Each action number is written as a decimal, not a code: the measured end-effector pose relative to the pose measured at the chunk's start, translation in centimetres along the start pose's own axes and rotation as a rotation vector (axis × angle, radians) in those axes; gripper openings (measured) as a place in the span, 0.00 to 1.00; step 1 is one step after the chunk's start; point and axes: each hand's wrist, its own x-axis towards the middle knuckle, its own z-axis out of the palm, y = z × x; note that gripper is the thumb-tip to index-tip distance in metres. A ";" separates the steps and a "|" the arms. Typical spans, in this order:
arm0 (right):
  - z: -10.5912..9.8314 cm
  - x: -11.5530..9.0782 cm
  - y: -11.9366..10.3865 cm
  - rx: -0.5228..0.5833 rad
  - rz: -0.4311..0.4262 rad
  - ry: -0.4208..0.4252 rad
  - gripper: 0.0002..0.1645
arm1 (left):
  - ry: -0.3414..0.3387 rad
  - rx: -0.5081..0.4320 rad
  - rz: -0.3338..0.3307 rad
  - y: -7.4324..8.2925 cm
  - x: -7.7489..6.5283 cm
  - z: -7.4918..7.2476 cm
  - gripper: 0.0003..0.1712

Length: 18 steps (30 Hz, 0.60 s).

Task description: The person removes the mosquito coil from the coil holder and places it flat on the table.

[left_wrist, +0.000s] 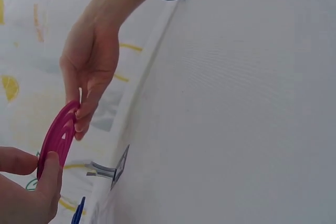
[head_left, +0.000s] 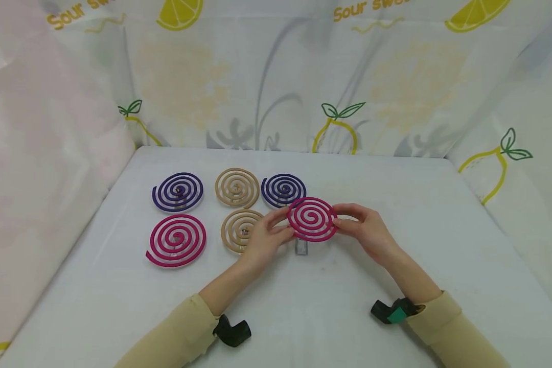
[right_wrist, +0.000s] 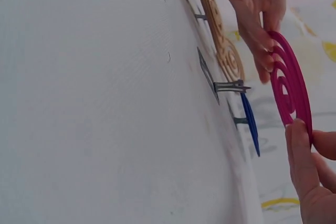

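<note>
Both hands hold a pink mosquito coil point(head_left: 311, 215) between them, over the table. The left hand point(head_left: 261, 241) pinches its left edge with thumb and fingers, and the right hand point(head_left: 370, 232) pinches the right edge. Below the coil is a small metal coil stand point(head_left: 301, 247); its upright prongs point(right_wrist: 231, 86) show in the right wrist view, with the coil held apart from them. Behind the held coil is a dark blue coil point(head_left: 283, 190). A tan coil point(head_left: 232, 232) lies partly hidden by the left hand.
On the white table point(head_left: 349, 317), another tan coil point(head_left: 237, 187) and a dark blue coil point(head_left: 179, 191) are in the back row. A second pink coil point(head_left: 178, 240) is at the front left. Several of these coils rest raised on stands. A lemon-print cloth point(head_left: 276, 76) hangs behind.
</note>
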 end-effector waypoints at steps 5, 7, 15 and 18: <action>-0.5 0.1 -0.3 0.041 0.002 0.039 0.28 | 0.031 -0.036 -0.003 0.3 0.8 0.7 0.30; -0.6 0.2 -0.4 0.062 0.003 0.047 0.28 | 0.043 -0.042 -0.014 0.4 1.0 0.9 0.30; -1.4 0.4 -0.8 0.096 0.022 0.094 0.29 | 0.084 -0.095 -0.039 0.7 2.1 2.0 0.30; -1.7 0.6 -0.9 0.124 0.021 0.122 0.29 | 0.081 -0.136 -0.029 0.6 2.7 2.4 0.29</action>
